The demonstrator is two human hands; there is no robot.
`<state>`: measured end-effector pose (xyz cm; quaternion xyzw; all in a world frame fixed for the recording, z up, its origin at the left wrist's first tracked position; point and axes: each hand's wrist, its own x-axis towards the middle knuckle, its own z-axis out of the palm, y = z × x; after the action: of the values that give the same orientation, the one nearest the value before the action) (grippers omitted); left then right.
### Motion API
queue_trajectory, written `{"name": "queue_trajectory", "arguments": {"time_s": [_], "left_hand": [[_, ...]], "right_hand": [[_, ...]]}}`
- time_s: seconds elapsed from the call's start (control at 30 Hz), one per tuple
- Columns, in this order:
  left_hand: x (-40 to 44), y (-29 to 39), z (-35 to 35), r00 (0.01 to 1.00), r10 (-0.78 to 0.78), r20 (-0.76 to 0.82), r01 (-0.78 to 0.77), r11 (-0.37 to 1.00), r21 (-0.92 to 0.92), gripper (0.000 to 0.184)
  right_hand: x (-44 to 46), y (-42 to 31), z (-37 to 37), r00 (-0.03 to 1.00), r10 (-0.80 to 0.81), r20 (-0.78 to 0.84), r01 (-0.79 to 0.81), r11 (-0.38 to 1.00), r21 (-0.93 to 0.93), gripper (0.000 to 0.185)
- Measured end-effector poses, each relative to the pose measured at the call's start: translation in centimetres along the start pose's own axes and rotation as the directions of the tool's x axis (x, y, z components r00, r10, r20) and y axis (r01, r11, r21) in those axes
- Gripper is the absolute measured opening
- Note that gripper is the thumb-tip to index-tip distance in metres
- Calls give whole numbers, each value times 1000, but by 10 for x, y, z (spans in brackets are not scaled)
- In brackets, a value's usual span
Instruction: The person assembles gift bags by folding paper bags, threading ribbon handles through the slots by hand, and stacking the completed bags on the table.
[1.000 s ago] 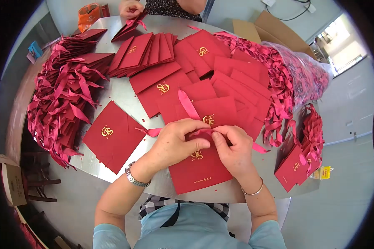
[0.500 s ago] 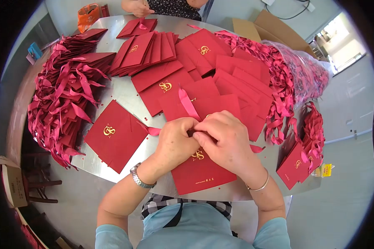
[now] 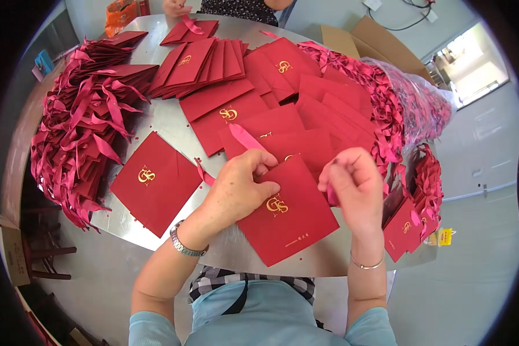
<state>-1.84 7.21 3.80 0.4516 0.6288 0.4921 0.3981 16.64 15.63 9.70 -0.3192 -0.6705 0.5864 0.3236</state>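
Note:
In front of me a red paper gift bag (image 3: pixel 291 230) with a gold logo lies flat and slightly turned. My left hand (image 3: pixel 242 187) grips its upper left edge, thumb on the front face. A pink ribbon (image 3: pixel 245 137) sticks up beyond that hand's fingers. To the right of the bag, my right hand (image 3: pixel 354 187) is raised with its fingers pinched on a ribbon, a bit of which shows below the fingertips. Left of my hands lies a small stack of similar red bags (image 3: pixel 155 184), a ribbon at its right corner.
Piles of red bags (image 3: pixel 225 118) cover the metal table's (image 3: pixel 150 242) middle. Beribboned bags (image 3: pixel 86 132) are heaped at left. At right lie a plastic sack of ribbons (image 3: pixel 415 104) and more bags (image 3: pixel 403 230). Across the table another person's hand (image 3: pixel 176 8) holds a ribbon.
My hands were together over the bag's top; my right hand has drawn away to the right with the ribbon. The bag has turned a little, and my left hand stays on it.

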Motion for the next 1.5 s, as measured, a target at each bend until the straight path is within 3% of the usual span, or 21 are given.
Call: {"name": "queue_trajectory", "arguments": {"time_s": [0.1, 0.17, 0.23, 0.33, 0.4, 0.53, 0.83, 0.93, 1.0, 1.07, 1.13, 1.23, 1.27, 1.33, 1.37, 1.47, 1.5], "left_hand": [[2, -5, -1, 998, -32, 59, 35, 998, -51, 30], [-1, -1, 2, 1000, 0, -4, 0, 1000, -22, 30], [-3, -1, 4, 997, 34, -71, -33, 999, 13, 31], [-3, -4, 5, 995, 70, -66, -66, 996, 52, 29], [-2, -6, 3, 998, 38, 42, -36, 998, -49, 26], [-1, -6, 1, 996, -21, 82, 27, 997, -72, 20], [0, -4, 0, 982, -107, 157, 129, 982, -138, 15], [-1, -4, 2, 988, -66, 140, 76, 995, -64, 14], [-4, -9, 7, 994, 88, 66, -87, 996, -13, 14], [-6, -7, 9, 993, 105, 55, -107, 993, 39, 15], [-7, -5, 10, 991, 125, 45, -128, 988, 90, 16], [-7, -5, 9, 982, 188, -1, -186, 974, 131, 17], [-6, -6, 8, 982, 189, -9, -187, 976, 110, 18], [-6, -7, 8, 981, 194, -16, -192, 977, 89, 18], [-6, -7, 8, 982, 190, -18, -188, 979, 84, 18], [-6, -9, 12, 975, 218, -29, -214, 972, 100, 17], [-6, -9, 12, 968, 249, -40, -242, 963, 122, 16]], "right_hand": [[-12, 10, 17, 973, -223, 64, 224, 838, -497, 6], [-13, 23, 24, 970, -233, 69, 232, 805, -547, 8], [-11, 31, 28, 913, -396, 98, 354, 649, -673, 10], [-9, 40, 29, 898, -433, 80, 370, 641, -673, 10], [-8, 41, 29, 884, -461, 82, 391, 630, -671, 10], [-6, 42, 30, 853, -511, 106, 444, 603, -663, 9], [-3, 40, 30, 877, -453, 160, 429, 587, -686, 9], [-1, 46, 30, 869, -480, 117, 427, 609, -668, 9], [-2, 43, 31, 881, -456, 125, 403, 586, -704, 10], [-4, 39, 34, 893, -431, 131, 378, 559, -738, 11], [-4, 36, 37, 882, -419, 217, 387, 378, -841, 14], [-2, 29, 43, 891, -372, 259, 378, 294, -878, 13], [1, 30, 42, 891, -374, 258, 377, 293, -879, 13], [8, 31, 41, 962, -254, 98, 244, 648, -721, 13], [10, 24, 40, 998, -56, 5, 48, 806, -590, 13], [8, 31, 37, 1000, -20, -12, 10, 840, -542, 13], [4, 35, 38, 983, -177, 47, 162, 723, -672, 14]]}}
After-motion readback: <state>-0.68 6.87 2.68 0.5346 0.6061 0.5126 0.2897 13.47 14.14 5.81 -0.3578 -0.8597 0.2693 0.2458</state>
